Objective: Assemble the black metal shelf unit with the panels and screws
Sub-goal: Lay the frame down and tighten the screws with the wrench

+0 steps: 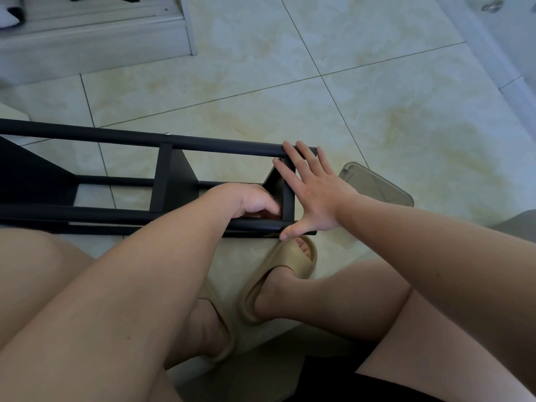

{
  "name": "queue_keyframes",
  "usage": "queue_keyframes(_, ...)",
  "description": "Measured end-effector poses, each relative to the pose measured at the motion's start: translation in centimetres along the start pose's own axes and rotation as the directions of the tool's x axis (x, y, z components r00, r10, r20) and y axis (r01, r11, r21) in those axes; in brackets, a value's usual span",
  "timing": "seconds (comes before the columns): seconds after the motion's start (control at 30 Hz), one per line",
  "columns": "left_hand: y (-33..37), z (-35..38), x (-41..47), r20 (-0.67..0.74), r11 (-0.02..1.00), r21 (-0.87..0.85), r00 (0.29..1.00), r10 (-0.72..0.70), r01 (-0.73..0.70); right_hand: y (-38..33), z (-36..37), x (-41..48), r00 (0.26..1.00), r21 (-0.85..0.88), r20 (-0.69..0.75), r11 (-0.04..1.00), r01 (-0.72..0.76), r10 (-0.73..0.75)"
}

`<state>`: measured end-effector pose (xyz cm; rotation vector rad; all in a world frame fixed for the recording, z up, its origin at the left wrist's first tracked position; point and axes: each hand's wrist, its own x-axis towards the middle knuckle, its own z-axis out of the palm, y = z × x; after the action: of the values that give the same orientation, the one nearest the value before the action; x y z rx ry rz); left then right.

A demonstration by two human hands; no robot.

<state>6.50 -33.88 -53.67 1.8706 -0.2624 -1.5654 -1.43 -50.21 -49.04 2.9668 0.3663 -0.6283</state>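
Black shelf frame (116, 139) on its side on the tile floor (377, 97), both hands at its right end.

Frame lies across the left half of the scene, just beyond the knees, long tubes running left-right w/ a silver screw head (166, 134) on the far tube. R hand (314, 192) is spread flat, fingers straight, pressed vs. the end panel (288, 198), fingertips on the far tube & thumb on the near one. L hand (246, 201) reaches inside the frame just left of that panel, fingers curled under; can't tell if it's pinching anything, underside's hidden. A middle panel (179, 181) stands further left between the tubes. Smoky plastic lid (377, 184), prob. off a box, lies just right of the R hand. Beige slippers (278, 274) sit near, touching the frame's near side.
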Motion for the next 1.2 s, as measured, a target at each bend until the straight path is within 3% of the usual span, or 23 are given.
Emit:
queue_keyframes(0.23,0.1,-0.1,-0.3,0.038,0.998,-0.067,0.999,0.015,-0.012,0.0,-0.2,0.0,1.0,0.016,0.021,1.0,0.002,-0.003)
queue_keyframes(0.33,0.3,0.0,-0.3,-0.082,0.988,-0.15,0.996,0.022,-0.034,0.1,-0.6,0.2,0.999,0.07,0.046,0.997,0.007,-0.01)
queue_keyframes(0.37,0.2,-0.2,-0.5,-0.165,0.994,-0.1,0.986,0.036,-0.053,0.3,-0.9,0.3,0.998,0.113,0.062,0.993,0.016,-0.023)
queue_keyframes(0.43,0.1,-1.4,-1.1,-0.305,0.961,0.269,0.941,0.145,-0.061,0.9,-1.8,0.2,0.996,0.247,0.076,0.969,0.017,-0.037)
queue_keyframes(0.5,0.2,-3.1,-2.3,-0.406,0.797,0.604,0.856,0.319,-0.011,1.9,-2.7,0.2,0.999,0.419,0.041,0.908,-0.024,0.007)
queue_keyframes(0.63,1.7,-6.2,-3.8,-0.432,0.544,0.839,0.598,0.675,-0.009,3.5,-3.6,1.5,0.994,0.522,0.004,0.847,-0.098,0.112)
queue_keyframes(0.67,2.2,-6.8,-3.7,-0.402,0.473,0.881,0.574,0.714,0.029,3.5,-3.6,2.1,0.991,0.526,0.016,0.842,-0.12,0.132)
queue_keyframes(0.7,2.5,-7.5,-3.6,-0.387,0.434,0.898,0.599,0.701,0.072,3.6,-3.6,2.6,0.988,0.53,0.027,0.836,-0.141,0.149)
queue_keyframes(0.8,2.6,-9.2,-3.1,-0.388,0.446,0.878,0.802,0.454,0.172,4.3,-4.0,4.1,0.979,0.511,0.101,0.836,-0.202,0.174)
queue_keyframes(0.9,2.5,-10.5,-2.9,-0.378,0.502,0.845,0.871,0.313,0.186,4.8,-4.7,5.1,0.962,0.46,0.199,0.848,-0.262,0.189)
queue_keyframes(1.03,2.9,-12.2,-3.9,-0.371,0.528,0.834,0.869,0.328,0.157,4.7,-6.3,6.7,0.965,0.431,0.185,0.868,-0.248,0.184)
queue_keyframes(1.2,2.2,-14.3,-6.3,-0.447,0.551,0.821,0.767,0.46,0.148,3.8,-8.7,8.8,0.984,0.314,-0.048,0.938,-0.15,0.174)
